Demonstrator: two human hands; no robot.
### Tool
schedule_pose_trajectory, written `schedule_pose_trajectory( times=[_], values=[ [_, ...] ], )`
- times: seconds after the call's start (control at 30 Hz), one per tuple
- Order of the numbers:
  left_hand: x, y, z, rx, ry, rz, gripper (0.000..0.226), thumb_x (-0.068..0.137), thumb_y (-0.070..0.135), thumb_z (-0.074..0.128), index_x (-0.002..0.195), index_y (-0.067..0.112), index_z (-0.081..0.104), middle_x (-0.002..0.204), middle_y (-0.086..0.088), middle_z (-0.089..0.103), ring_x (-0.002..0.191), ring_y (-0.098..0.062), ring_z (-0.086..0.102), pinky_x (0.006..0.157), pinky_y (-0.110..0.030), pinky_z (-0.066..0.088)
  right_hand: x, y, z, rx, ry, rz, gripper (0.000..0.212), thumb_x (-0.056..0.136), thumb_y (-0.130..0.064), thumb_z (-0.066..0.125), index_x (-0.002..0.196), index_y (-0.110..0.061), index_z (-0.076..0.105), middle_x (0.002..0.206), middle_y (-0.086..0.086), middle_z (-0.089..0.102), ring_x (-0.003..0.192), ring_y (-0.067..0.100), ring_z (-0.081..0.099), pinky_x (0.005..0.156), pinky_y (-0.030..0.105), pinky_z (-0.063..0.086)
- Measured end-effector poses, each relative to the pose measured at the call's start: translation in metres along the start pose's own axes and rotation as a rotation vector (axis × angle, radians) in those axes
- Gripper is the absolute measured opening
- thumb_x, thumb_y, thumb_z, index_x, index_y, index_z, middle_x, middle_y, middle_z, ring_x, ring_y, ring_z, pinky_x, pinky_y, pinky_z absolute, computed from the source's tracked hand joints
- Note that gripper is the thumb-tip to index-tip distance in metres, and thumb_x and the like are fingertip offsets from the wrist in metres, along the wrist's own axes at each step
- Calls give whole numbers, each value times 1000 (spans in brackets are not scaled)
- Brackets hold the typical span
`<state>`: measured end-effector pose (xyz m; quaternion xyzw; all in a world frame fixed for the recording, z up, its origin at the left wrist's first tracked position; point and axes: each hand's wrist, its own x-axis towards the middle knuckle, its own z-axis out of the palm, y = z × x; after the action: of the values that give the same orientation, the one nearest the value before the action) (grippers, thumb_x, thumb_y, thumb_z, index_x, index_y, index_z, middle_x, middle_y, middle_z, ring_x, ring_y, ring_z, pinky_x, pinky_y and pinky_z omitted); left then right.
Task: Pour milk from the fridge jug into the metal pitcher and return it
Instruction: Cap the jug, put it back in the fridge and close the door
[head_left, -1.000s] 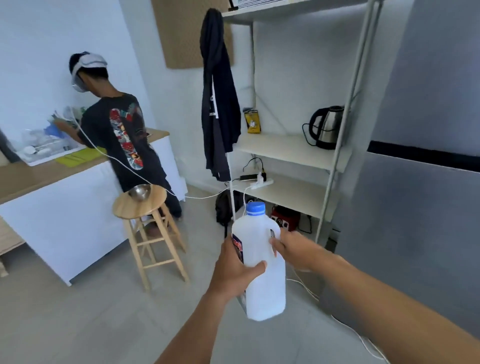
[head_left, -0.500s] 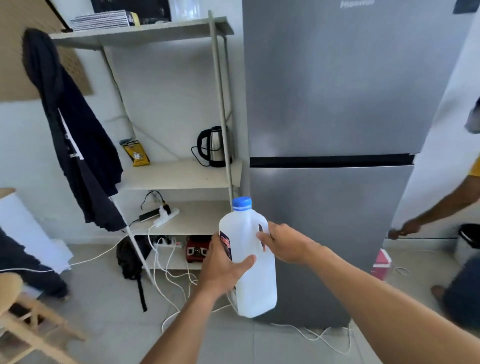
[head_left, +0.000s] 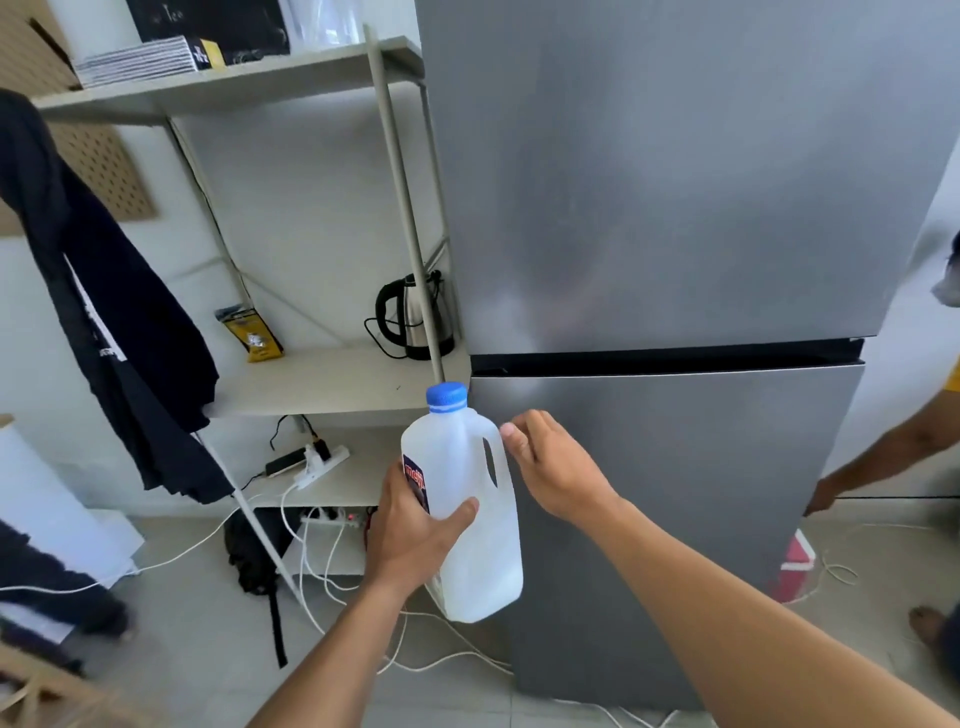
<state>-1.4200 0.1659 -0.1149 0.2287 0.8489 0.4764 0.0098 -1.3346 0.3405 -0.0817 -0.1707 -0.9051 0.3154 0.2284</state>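
Over at nine o'clock stands a pale metal shelf rack (head_left: 332, 374), with a black-and-steel electric kettle (head_left: 421, 322) on its middle board. Moving right, the person's left hand (head_left: 415, 540) is wrapped round the belly of a translucent white plastic milk jug (head_left: 467, 467) with a blue screw cap (head_left: 447, 397). The thumb lies across the front and the fingers go round the labelled side, so this hand alone carries the jug in mid-air. The jug is close to upright, cap at twelve o'clock, and its moulded handle (head_left: 504, 483) faces three o'clock. Just beside that handle, and not touching it, the right hand (head_left: 550, 467) hangs with its fingers loosely curled on nothing. Beyond, from twelve round to three o'clock, rises the tall brushed grey steel two-door fridge (head_left: 675, 208). Both doors are closed, and the dark gap between them lies at about one o'clock from the free hand. The empty right hand is therefore nearer the doors, and I would expect it to open one while the left keeps the jug. I can't make out a door handle from here, so I can't tell which edge swings. At far three o'clock another person's arm (head_left: 893, 452) reaches down by the fridge's corner.
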Motion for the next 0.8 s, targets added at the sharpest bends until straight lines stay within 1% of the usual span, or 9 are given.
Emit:
schedule_pose_trajectory(
  times=[0.1,0.2,0.3,0.37,0.43,0.5,0.57,0.7,0.8],
  values=[
    [10,0,4,20,26,-31,84,50,64,70,122,31,42,116,8,59,103,-21,61,83,-36,49,23,10,2,-118,107,21,37,102,-39,32,123,-12,46,125,0,46,118,18,41,84,39,50],
    [19,-2,6,50,20,-60,88,49,63,71,126,32,41,118,10,58,104,-20,61,82,-35,50,50,20,4,-266,84,40,37,102,-24,37,136,-10,38,138,1,38,128,19,35,82,37,50],
    [33,-3,10,68,14,-71,90,56,54,78,133,31,38,123,8,56,108,-22,60,85,-34,48,76,25,7,-311,37,48,48,98,-11,43,144,-8,29,148,2,29,138,19,25,91,35,49],
    [42,-5,15,81,15,-77,87,60,49,81,133,29,38,123,7,56,108,-23,60,84,-33,47,90,29,11,-370,-21,62,58,95,-6,48,147,-5,23,151,4,23,144,20,15,98,32,46],
    [50,-7,18,80,20,-73,88,55,54,78,130,30,39,122,8,56,106,-23,61,85,-35,49,102,31,16,-414,-58,100,67,91,-1,53,148,-2,18,153,8,19,147,22,10,110,31,36],
    [58,-5,19,73,24,-67,87,52,57,75,127,30,41,118,8,56,104,-22,61,85,-37,51,112,32,20,-486,-46,123,63,88,3,54,144,-1,27,146,11,29,141,26,21,116,31,26],
    [67,-4,21,75,26,-69,85,52,56,75,126,29,41,115,10,56,104,-21,61,87,-38,51,121,31,19,-534,-22,135,52,87,4,53,136,-2,37,137,11,38,132,27,32,115,31,24],
    [72,-2,23,92,7,-78,80,53,57,75,120,28,42,106,16,56,99,-20,62,84,-37,52,128,35,14,-532,-35,145,41,92,1,48,132,-4,42,133,11,43,133,28,35,115,32,24],
    [72,-4,24,69,7,-82,85,51,59,73,123,27,41,114,10,57,101,-21,62,84,-37,52,129,32,16,-530,-11,164,32,96,-3,46,127,-5,46,130,11,48,127,27,40,106,33,32]
  ],
)
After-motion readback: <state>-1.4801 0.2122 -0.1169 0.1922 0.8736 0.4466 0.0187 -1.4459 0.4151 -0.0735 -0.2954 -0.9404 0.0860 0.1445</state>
